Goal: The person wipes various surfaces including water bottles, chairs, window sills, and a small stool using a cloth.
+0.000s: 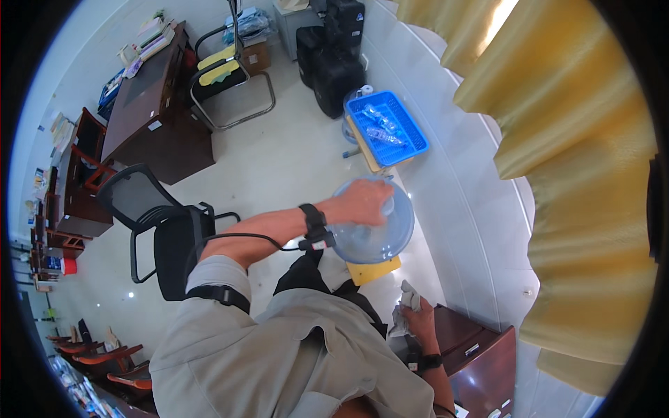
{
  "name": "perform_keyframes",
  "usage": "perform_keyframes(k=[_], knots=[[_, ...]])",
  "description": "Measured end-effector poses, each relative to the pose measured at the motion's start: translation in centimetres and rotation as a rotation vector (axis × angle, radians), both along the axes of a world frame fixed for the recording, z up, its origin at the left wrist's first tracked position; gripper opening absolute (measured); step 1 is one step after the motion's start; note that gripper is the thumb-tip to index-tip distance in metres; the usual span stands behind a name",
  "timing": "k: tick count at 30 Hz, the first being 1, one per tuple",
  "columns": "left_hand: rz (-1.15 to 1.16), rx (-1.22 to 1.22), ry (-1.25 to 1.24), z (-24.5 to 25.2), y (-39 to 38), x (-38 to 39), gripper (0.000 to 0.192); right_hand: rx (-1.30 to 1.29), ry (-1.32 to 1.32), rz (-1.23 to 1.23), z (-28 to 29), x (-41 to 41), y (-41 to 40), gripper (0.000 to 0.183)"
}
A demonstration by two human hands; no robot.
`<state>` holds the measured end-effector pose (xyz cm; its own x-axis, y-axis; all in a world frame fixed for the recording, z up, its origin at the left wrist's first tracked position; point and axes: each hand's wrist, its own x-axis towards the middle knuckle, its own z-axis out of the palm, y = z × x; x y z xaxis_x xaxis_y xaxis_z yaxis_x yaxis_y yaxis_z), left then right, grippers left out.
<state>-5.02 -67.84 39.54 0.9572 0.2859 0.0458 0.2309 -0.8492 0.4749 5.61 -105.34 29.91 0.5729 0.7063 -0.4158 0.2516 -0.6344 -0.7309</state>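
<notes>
My left hand [361,202] reaches across to a large translucent blue plastic water jug [387,237], with its fingers curled around the neck at the top. Seen from above, the jug rests over a yellow board or stool top [373,270], whose lower part is hidden. A crumpled grey cloth [408,298] is bunched in my right hand [420,318], held lower down on my right side, apart from the jug. Both wrists carry black straps with small devices, and a black cable runs along my left forearm.
Beyond the jug, a blue plastic basket [392,151] holds clear plastic bottles [384,137]. Black cases [334,68] stand by the wall. A black mesh office chair [180,245] is at left, near a dark wooden desk [143,109]. A wooden cabinet [483,360] and yellow curtain [580,209] are right.
</notes>
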Motion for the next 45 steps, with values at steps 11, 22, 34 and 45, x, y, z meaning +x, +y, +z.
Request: perform_keyframes(k=[11,22,34,45], knots=[[0.488,-0.078,0.018,7.8,13.3,-10.6,0.053,0.022,0.18,-0.078,-0.3,-0.1,5.5,0.039],[0.395,0.052,0.132,-5.4,29.0,-17.2,0.045,-0.202,0.216,-0.228,-1.3,-5.0,18.0,0.039],[0.82,0.012,0.107,-24.7,43.5,-31.5,0.055,-0.444,0.167,-0.18,3.6,-5.1,26.5,0.04],[1.215,-0.062,0.26,-36.1,46.2,-39.0,0.06,-0.564,0.228,-0.015,0.4,-3.1,34.2,0.044]])
